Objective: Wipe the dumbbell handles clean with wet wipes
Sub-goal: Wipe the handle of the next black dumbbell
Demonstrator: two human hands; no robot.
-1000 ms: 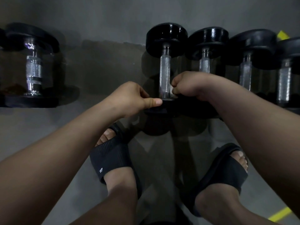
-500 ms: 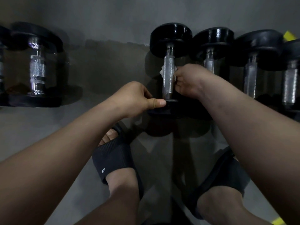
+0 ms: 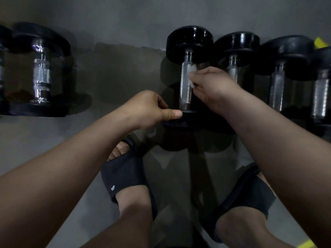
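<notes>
A black dumbbell with a knurled chrome handle (image 3: 185,86) lies on the grey floor, its far head (image 3: 189,42) pointing away from me. My right hand (image 3: 213,88) holds a white wet wipe (image 3: 193,68) against the right side of that handle, about halfway up. My left hand (image 3: 148,109) grips the near head of the same dumbbell, thumb stretched along its rim. Most of the wipe is hidden under my fingers.
Three more dumbbells (image 3: 279,81) lie side by side to the right. Another dumbbell (image 3: 41,76) lies apart at the left. My feet in black slides (image 3: 125,176) stand just below the hands. Yellow floor tape (image 3: 320,42) shows at the right edge.
My right hand has slid with the wipe up the handle, from its near end toward the far head. My left hand has stayed on the near head.
</notes>
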